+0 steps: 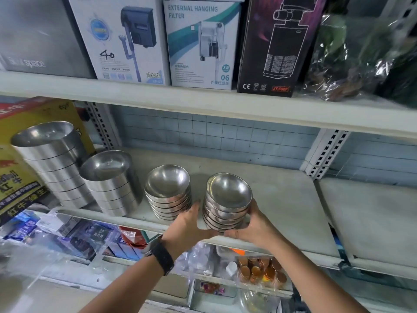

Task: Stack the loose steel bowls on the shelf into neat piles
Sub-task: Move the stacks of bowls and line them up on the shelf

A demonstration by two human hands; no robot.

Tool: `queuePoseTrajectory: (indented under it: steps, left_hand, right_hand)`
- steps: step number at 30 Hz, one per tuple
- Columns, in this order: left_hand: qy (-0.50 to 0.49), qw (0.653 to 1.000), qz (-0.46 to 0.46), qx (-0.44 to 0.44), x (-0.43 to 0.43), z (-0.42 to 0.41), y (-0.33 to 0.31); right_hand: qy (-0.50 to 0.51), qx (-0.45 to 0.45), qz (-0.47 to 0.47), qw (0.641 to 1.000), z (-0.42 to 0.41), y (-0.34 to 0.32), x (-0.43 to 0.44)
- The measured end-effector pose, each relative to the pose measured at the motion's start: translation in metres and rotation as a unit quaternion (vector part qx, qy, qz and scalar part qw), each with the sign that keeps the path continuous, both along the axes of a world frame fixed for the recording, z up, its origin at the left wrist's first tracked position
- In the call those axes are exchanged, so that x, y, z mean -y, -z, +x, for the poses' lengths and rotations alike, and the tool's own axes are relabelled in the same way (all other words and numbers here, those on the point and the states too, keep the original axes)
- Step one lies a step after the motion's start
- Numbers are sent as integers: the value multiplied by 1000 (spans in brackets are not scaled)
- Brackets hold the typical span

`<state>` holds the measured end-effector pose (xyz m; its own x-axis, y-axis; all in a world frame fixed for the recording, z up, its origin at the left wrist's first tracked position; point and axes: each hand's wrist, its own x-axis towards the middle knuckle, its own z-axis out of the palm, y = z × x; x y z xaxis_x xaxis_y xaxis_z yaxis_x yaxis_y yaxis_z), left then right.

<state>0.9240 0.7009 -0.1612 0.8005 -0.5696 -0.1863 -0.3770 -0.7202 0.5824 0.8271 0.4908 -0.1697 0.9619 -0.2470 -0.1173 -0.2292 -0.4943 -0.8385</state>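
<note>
A pile of several small round steel bowls (228, 199) stands near the front edge of the middle shelf (282, 204). My left hand (191, 224) clasps its left side and base, and my right hand (255, 224) clasps its right side, thumbs under the bottom bowl. Just to the left stands a second pile of like bowls (168, 192), touching my left fingertips. Further left are two piles of straight-walled steel bowls, a shorter one (110, 184) and a taller one (50, 163).
Boxed aquarium filters (200, 44) line the shelf above. A yellow carton (20, 172) stands at far left behind the tall pile. Bagged goods (261, 272) fill the shelf below. A perforated upright (325, 152) divides the shelf at right, with bare board beyond it.
</note>
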Motion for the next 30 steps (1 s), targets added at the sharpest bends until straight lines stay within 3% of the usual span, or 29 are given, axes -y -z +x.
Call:
queuePoseTrajectory:
  steps: [3,7,10,14,20,25,30]
  left_hand:
    - [-8,998,46,28,-10,-12,-17]
    - [3,983,107,147,-22,-24,-53]
    - [20,965,88,248,-22,-22,-87]
    - [90,946,37,310,-11,-10,-126]
    - [175,905,60,383,20,13,-147]
    - [218,904,91,356,54,11,-153]
    - [242,906,65,340,87,6,-145]
  right_hand:
    - [-23,-36,-37,998,-9,-20,15]
    - [-44,-100,-184,977,-22,-59,32]
    - [-62,-93,-312,944,-29,-91,45]
    - [-39,-55,-410,910,-32,-122,59]
    - [-8,-50,-450,892,-50,-136,62]
    - [35,-74,-455,887,-82,-140,73]
    - [97,-85,-451,883,-122,-151,81]
